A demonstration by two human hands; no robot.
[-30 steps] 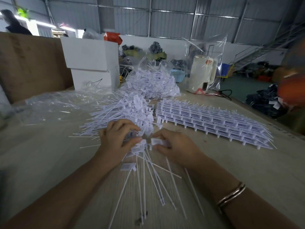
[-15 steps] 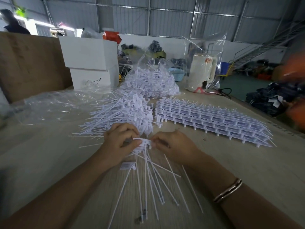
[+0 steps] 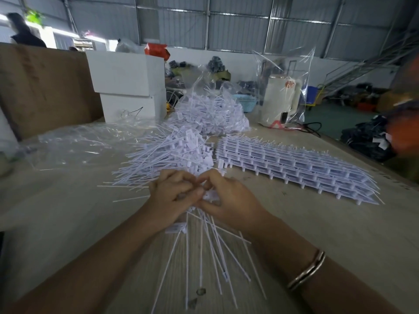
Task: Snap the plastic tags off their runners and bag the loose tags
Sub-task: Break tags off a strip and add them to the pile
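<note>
My left hand (image 3: 169,196) and my right hand (image 3: 229,197) meet at the table's middle, fingers curled round one bunch of white tags (image 3: 209,197) whose long thin tails (image 3: 204,250) fan out toward me. The tag heads are mostly hidden between the fingers. Just behind my hands lies a heap of loose tags (image 3: 172,152). A stack of tags on their runners (image 3: 294,165) lies flat to the right. A clear bag stuffed with tags (image 3: 210,114) stands farther back.
Flat empty clear bags (image 3: 74,143) lie at the left. Two white boxes (image 3: 131,85) and a brown board (image 3: 43,87) stand behind. A white appliance in plastic (image 3: 280,100) sits back right. The table edge (image 3: 374,164) runs along the right.
My right hand has moved left until it meets my left hand over the tag bunch. The tag tails have drawn a little closer together.
</note>
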